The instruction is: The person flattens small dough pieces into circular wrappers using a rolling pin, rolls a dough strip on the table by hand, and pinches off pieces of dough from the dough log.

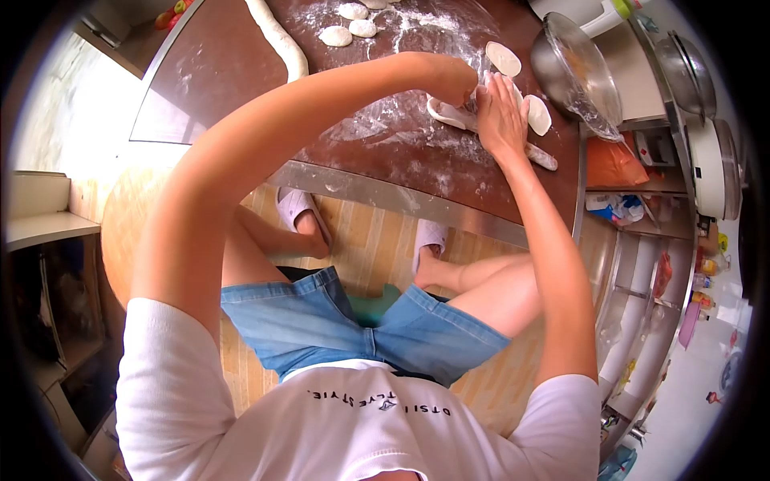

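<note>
My right hand (503, 119) lies with its fingers stretched out and close together over the floured table (377, 144). A flour-dusted rolling pin (542, 157) shows from under its wrist side. My left hand (467, 85) bends in at the wrist and meets the right one; its fingers are mostly hidden. Just left of the hands sits a pale, white-edged piece of dough (446, 113). One flat dough round (539, 116) lies right beside my right fingers, and another dough round (504, 58) lies beyond them.
A long dough rope (279, 40) runs along the table's left part. Several small dough pieces (336, 36) lie at the far side. A metal bowl (571, 76) with plastic film stands at the right edge, near shelves holding an orange bag (613, 163).
</note>
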`<state>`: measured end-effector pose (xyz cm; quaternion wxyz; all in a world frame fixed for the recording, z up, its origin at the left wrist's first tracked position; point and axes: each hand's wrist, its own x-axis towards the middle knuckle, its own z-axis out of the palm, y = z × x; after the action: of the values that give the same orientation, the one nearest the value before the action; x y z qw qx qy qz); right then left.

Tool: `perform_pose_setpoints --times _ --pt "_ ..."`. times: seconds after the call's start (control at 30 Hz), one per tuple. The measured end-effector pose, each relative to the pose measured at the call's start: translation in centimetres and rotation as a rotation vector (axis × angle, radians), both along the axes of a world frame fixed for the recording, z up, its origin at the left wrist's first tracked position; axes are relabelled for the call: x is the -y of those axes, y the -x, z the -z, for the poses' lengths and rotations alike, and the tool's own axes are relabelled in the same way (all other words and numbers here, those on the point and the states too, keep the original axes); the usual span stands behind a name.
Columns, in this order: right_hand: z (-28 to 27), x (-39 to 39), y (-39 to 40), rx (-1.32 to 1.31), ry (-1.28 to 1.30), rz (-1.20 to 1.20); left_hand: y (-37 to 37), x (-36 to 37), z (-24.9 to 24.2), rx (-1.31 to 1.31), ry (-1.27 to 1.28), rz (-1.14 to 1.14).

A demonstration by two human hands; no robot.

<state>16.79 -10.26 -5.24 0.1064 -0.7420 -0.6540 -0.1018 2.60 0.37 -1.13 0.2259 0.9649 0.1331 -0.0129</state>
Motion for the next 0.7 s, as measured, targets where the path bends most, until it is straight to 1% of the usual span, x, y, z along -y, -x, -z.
perform_pose_setpoints --times 0.07,0.1,0.2,0.27,0.3,0.4,0.5,0.57,0.6,0.7 --pt "-0.3 1.7 0.7 0.06 0.016 0.007 -0.7 0.4 0.6 0.016 -0.025 0.015" --pt "-0.4 3.3 1.2 -0.006 0.036 -0.038 -0.7 0.6 0.8 0.023 -0.039 0.019" --pt "-1.4 9.2 2.9 -0.163 0.059 -0.155 0.3 1.2 0.9 0.156 0.033 -0.008" --pt "-2.4 11.1 3.5 -0.236 0.074 -0.18 0.6 0.6 0.8 0.116 0.147 -0.045" --pt "-2.4 10.8 3.4 -0.217 0.068 -0.183 0.7 0.3 0.9 0.093 0.206 -0.065" --pt "-1.3 8.1 2.8 -0.143 0.031 -0.167 1.0 -0.5 1.1 0.125 0.181 -0.02" --pt "-0.1 2.1 1.1 -0.037 -0.051 -0.077 0.8 -0.2 -0.2 0.043 0.041 -0.017" --pt "0.1 -1.0 0.2 -0.002 -0.086 -0.038 0.6 -0.1 -1.6 -0.048 0.007 -0.038" --pt "0.0 -1.4 0.1 0.015 -0.103 -0.016 0.5 -0.1 -1.7 -0.095 -0.01 -0.044" --pt "0.5 1.9 1.2 -0.005 -0.075 -0.066 0.0 -0.6 0.0 0.005 -0.042 -0.011"
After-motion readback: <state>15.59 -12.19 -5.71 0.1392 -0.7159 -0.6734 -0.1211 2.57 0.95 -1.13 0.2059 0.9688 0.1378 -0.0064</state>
